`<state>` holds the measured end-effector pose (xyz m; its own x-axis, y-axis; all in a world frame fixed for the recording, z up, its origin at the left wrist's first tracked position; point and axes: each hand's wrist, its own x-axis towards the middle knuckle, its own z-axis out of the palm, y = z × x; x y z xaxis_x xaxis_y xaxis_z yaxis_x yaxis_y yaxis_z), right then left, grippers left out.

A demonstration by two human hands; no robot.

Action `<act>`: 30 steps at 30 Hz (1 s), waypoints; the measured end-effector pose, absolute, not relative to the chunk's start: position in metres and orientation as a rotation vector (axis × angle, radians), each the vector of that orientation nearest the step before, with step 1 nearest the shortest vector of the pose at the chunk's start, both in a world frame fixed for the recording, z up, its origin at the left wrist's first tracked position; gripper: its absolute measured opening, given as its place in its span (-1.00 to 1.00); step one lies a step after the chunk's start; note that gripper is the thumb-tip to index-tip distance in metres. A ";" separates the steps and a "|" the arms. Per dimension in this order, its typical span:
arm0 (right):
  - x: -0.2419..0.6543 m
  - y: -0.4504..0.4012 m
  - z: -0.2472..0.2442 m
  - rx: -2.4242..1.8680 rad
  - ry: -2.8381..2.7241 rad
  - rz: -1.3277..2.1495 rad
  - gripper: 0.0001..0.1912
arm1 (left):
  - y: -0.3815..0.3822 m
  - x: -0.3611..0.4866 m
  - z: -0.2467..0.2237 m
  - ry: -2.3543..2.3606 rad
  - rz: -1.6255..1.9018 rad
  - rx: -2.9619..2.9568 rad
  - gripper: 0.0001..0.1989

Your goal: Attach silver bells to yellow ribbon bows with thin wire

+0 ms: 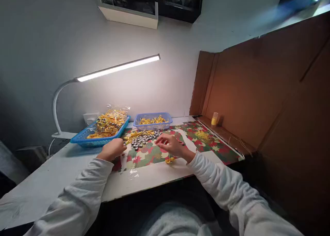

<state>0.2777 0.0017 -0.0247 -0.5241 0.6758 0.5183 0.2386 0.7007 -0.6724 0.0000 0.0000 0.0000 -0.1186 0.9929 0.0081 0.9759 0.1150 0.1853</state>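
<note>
**Silver beads between two hands on a patterned mat**

The silver beads [143, 139] are heaped on the far left part of the patterned mat [219, 150], which serves as the landmark here; they lie between the two hands, just in front of the small basket.

Well left of the mat, a white desk lamp [113, 69] is seen, its curved stem rising from the desk [38, 184] and its lit bar reaching over toward the mat. At the mat's left edge a large blue tray [79, 139] is set, filled with yellow pieces and a crumpled clear bag [113, 116].

The left hand [113, 149] is held at the mat's near left corner, just beside the beads. Its fingers are curled inward into a loose fist; whether anything is pinched inside cannot be told.

Behind the beads, at the mat's far edge, a small blue basket [152, 121] is placed, holding more yellow pieces. A loose bunch of yellow strands [135, 135] lies on the mat, touching the heap of beads on its left side.

The right hand [172, 145] is laid on the middle of the mat, palm down, its fingers spread a little and reaching toward the beads. Whether a bead is gripped cannot be told. Just under its wrist, at the mat's near edge, a small yellow piece [170, 159] is seen.

Beyond the mat's far right corner, a small yellow bottle [214, 119] is stood against a brown cardboard screen [257, 98], which lines the mat's right side.
</note>
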 end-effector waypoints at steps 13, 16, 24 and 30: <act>0.311 0.016 -0.038 -0.940 -1.928 0.058 -0.85 | 0.002 0.113 0.023 0.894 0.533 1.965 -0.65; 0.316 0.023 -0.048 -1.070 -1.853 -0.001 -0.84 | 0.016 0.127 0.003 1.022 0.728 2.115 -0.61; 0.310 0.025 -0.055 -1.388 -1.900 -0.067 -0.78 | 0.008 0.155 -0.019 1.583 1.019 2.683 -0.75; 0.309 0.025 -0.055 -1.496 -1.927 -0.139 -0.76 | -0.006 0.161 -0.014 1.767 0.804 2.589 -0.71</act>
<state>0.3093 0.0250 -0.0554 -0.1039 0.8163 0.5682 0.8894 0.3319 -0.3142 0.1609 -0.0062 -0.0136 0.2819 0.8483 0.4481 0.8952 -0.4007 0.1953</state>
